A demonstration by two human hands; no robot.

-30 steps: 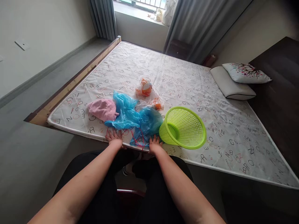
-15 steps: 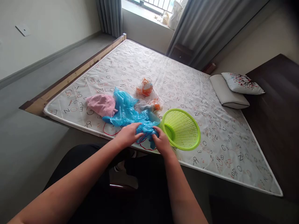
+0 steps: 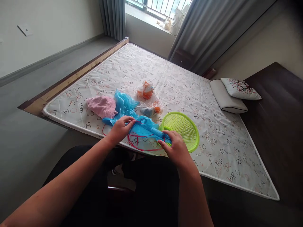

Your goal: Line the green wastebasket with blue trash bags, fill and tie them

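A thin blue plastic bag [image 3: 144, 127] with a red drawstring is stretched sideways between my hands over the front edge of the mattress. My left hand [image 3: 122, 127] pinches the bag's edge and red string. Closed on the bag's right end is my right hand [image 3: 174, 143], in front of the green basket. The green mesh plastic basket [image 3: 183, 126] lies on its side, its mouth turned toward me and to the right. Left of the bag rests a crumpled pink cloth [image 3: 101, 105], touching the blue plastic.
Behind the blue bag lie clear plastic bags with orange parts [image 3: 148, 90]. The letter-printed mattress [image 3: 227, 138] sits in a wooden bed frame [image 3: 68, 78]. Pillows [image 3: 241, 89] are by the dark headboard [image 3: 276, 104]. Curtains hang at the window.
My hands have moved apart, left hand to the left and right hand to the right. The bunched blue bag edge is now pulled out taut between them, with more red string showing.
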